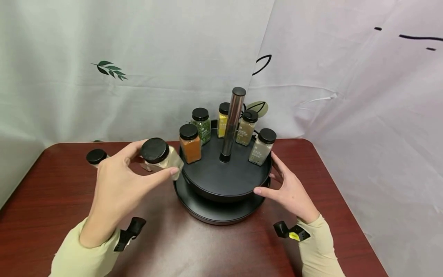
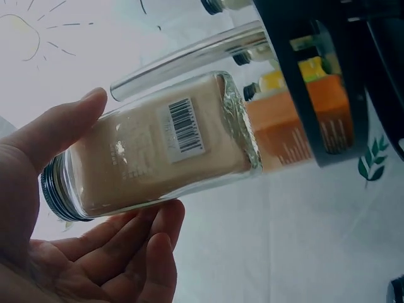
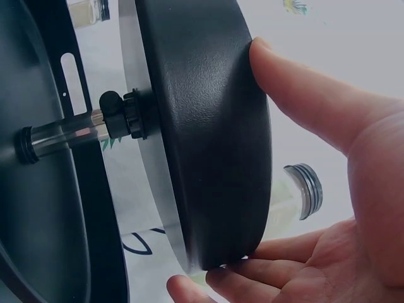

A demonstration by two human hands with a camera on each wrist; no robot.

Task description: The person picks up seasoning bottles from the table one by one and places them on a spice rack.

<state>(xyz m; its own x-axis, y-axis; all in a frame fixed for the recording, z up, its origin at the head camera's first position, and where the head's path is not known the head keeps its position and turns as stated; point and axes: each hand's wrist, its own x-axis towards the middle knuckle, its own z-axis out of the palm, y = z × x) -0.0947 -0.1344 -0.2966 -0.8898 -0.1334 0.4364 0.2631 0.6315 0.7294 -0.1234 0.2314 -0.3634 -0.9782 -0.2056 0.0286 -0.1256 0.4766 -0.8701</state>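
Note:
My left hand (image 1: 117, 184) pinches a square glass spice jar (image 2: 158, 142) between thumb and fingers. The jar has a black lid, pale beige powder and a barcode label; it is held tilted, just left of a black two-tier rack. With thumb and fingers spread along its rim, my right hand (image 1: 294, 190) holds the rack's round upper tray (image 3: 214, 145) at the right front. On that tray stand an orange spice jar (image 1: 190, 148), a green herb jar (image 1: 202, 129), a yellow one (image 1: 222, 125), a tan one (image 1: 245, 130) and a grey one (image 1: 261, 150).
The lower tray (image 1: 221, 218) of the rack sits on the dark red table (image 1: 166, 254). A central post (image 1: 233, 123) rises through the upper tray. Another black-lidded jar (image 1: 96, 156) is partly hidden behind my left hand. White patterned cloth (image 1: 166, 57) hangs behind the table.

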